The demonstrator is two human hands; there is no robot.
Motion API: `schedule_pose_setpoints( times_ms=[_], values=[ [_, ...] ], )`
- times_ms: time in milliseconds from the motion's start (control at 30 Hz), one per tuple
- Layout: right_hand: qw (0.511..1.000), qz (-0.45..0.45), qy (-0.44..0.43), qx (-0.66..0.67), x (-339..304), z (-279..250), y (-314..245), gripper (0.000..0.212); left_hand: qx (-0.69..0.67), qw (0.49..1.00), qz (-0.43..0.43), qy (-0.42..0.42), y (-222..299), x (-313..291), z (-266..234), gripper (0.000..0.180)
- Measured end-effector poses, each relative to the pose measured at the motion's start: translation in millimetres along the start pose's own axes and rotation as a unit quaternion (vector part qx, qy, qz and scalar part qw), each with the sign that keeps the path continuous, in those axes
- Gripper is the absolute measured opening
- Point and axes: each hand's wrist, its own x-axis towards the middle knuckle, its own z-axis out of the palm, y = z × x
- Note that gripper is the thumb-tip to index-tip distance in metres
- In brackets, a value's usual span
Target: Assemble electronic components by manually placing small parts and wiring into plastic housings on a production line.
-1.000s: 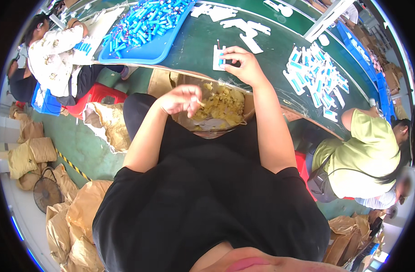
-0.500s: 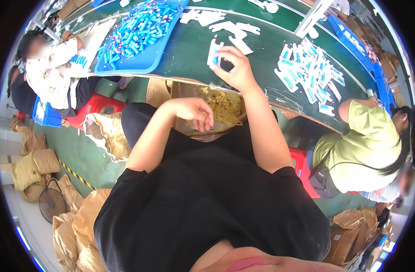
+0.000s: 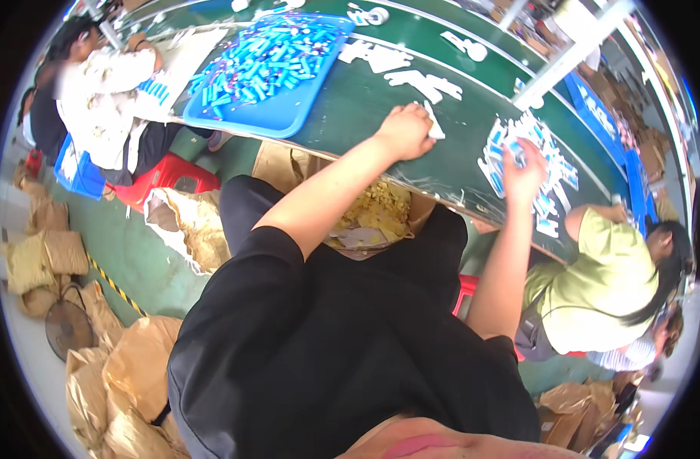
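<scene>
My left hand (image 3: pixel 407 131) rests on the green tabletop, fingers curled over the near end of a white plastic casing (image 3: pixel 435 122). Over at the right, my right hand (image 3: pixel 524 170) is at the edge of a heap of white casings with blue cylinders in them (image 3: pixel 553 174). Between its thumb and fingers is a white casing with a blue cylinder (image 3: pixel 516 153), partly covered by the hand. Several more white casings (image 3: pixel 380 58) lie loose beyond my left hand. To the left, a blue tray (image 3: pixel 289 122) holds a large pile of blue cylinders with thin wires.
A carton of crumpled yellowish material (image 3: pixel 377 210) sits below the table edge at my lap. People work on both sides: one in a white top (image 3: pixel 97 103), one in a yellow-green shirt (image 3: pixel 614 268). A metal post (image 3: pixel 572 57) rises beyond the heap.
My right hand has carried the casing with the blue cylinder rightward to the heap. My left hand has moved from above my lap to a white casing on the table. The view has shifted slightly.
</scene>
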Motion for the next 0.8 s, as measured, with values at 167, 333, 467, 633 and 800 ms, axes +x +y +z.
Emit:
schedule_pose_setpoints(
  times_ms=[167,333,467,633,800],
  values=[
    [0.958,0.124,0.009,-0.260,28.1,5.8,30.2,0.049,-0.043,0.999,0.023,0.005,-8.5,-37.6,-27.2,0.031],
    [0.986,-0.003,-0.005,0.164,51.7,74.4,-96.1,0.028,-0.149,0.978,0.037,0.142,-29.1,-58.8,-9.7,0.018],
    [0.897,-0.067,-0.209,0.383,57.9,102.1,-262.3,0.017,-0.280,0.937,0.005,0.207,-37.2,-59.8,-2.2,0.025],
    [0.896,-0.171,-0.317,0.259,79.6,163.4,-334.0,0.018,-0.369,0.920,-0.003,0.130,-35.4,-62.4,-13.3,0.032],
    [0.958,-0.114,-0.253,0.065,94.6,226.9,-316.4,0.031,-0.604,0.783,-0.021,0.148,-25.4,-40.5,28.8,0.016]
  ],
)
